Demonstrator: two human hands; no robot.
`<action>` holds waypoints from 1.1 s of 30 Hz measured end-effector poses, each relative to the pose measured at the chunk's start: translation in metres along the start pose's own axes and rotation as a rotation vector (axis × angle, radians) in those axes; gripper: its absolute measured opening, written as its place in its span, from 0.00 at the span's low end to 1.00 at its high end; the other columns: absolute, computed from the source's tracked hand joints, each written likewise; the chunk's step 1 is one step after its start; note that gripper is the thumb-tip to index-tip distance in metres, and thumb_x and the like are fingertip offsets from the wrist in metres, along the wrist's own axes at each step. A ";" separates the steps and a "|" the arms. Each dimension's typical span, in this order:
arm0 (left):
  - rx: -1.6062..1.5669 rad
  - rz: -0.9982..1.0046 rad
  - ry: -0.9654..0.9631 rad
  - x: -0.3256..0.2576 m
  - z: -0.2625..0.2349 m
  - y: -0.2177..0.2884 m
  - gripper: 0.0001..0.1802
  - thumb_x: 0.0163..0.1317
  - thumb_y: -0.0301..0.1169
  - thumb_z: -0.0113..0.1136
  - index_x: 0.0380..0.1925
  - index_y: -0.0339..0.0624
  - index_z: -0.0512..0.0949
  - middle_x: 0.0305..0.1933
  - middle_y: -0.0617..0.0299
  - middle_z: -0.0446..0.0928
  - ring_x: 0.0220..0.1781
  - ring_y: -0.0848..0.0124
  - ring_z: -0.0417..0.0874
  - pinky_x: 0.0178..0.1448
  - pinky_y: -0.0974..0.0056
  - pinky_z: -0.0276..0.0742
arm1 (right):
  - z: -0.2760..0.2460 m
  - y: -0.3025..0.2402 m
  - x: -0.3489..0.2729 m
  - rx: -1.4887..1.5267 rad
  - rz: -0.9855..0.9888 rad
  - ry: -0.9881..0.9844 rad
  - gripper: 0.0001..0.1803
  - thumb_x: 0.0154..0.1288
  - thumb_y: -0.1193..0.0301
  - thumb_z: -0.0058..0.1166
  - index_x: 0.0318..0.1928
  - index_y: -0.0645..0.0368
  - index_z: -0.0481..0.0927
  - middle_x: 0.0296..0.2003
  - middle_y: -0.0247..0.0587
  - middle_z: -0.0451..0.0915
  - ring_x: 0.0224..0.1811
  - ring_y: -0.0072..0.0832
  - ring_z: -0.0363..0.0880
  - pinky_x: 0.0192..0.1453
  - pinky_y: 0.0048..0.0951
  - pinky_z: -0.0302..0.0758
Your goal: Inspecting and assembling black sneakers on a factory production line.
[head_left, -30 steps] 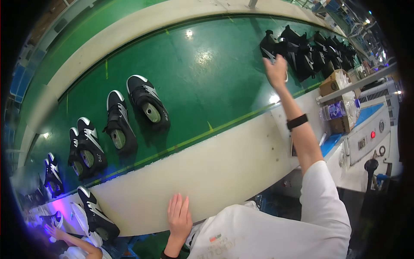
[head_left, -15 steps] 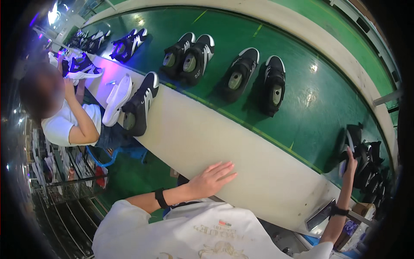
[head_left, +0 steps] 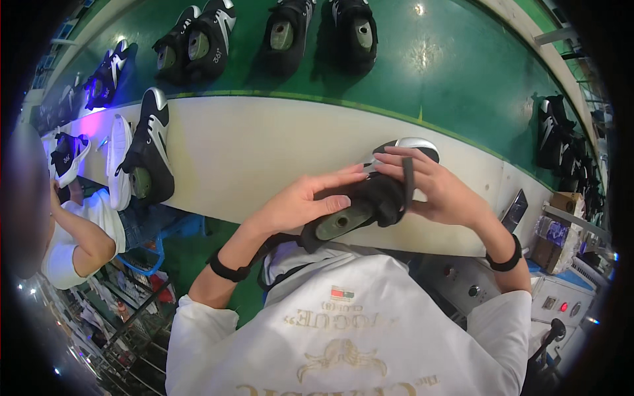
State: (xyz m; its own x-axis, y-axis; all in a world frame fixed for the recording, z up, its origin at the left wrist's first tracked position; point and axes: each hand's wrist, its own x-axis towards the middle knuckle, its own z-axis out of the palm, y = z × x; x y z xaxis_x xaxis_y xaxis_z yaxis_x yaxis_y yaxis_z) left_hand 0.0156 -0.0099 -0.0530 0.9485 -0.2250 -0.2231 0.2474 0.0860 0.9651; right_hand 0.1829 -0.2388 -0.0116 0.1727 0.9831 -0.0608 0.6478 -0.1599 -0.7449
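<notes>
A black shoe upper [head_left: 388, 197] with a silver toe lies at a slant over the bench's near edge, toe pointing away and right. A green shoe last [head_left: 343, 223] shows in its heel opening. My left hand [head_left: 294, 203] grips the upper's left side, thumb by the last and fingers across the top. On the other side, my right hand [head_left: 444, 191] curves over the front and tongue area, fingers bent against it. A dark strap-like loop [head_left: 409, 185] stands up beside the right fingers. Both palms' undersides are hidden.
Several black shoes on lasts stand on the green surface [head_left: 422, 72] beyond the white bench [head_left: 224, 152]. At left are a black shoe [head_left: 153, 155], a white sole [head_left: 119, 162] and a co-worker [head_left: 82, 231]. Rightward are piled uppers [head_left: 558, 135], a phone-like slab [head_left: 514, 210] and a control box [head_left: 558, 300].
My right hand has come back from the far-right pile, and a black shoe upper now lies between my hands. My left hand has lifted from the bench onto it. The view has shifted.
</notes>
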 end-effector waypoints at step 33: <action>0.787 0.284 0.370 -0.038 0.036 0.066 0.19 0.51 0.22 0.68 0.46 0.39 0.79 0.51 0.50 0.79 0.52 0.51 0.80 0.55 0.53 0.77 | 0.045 -0.012 0.025 0.046 -0.046 0.101 0.29 0.43 0.65 0.74 0.46 0.58 0.75 0.41 0.41 0.75 0.48 0.43 0.69 0.54 0.40 0.70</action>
State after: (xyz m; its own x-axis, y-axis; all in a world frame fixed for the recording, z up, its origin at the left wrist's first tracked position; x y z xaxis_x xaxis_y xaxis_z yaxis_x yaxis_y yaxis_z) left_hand -0.0114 -0.0301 0.0238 0.9896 0.0401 0.1383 -0.0829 -0.6267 0.7748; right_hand 0.1459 -0.2079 -0.0342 0.2194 0.9748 0.0397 0.6225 -0.1085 -0.7751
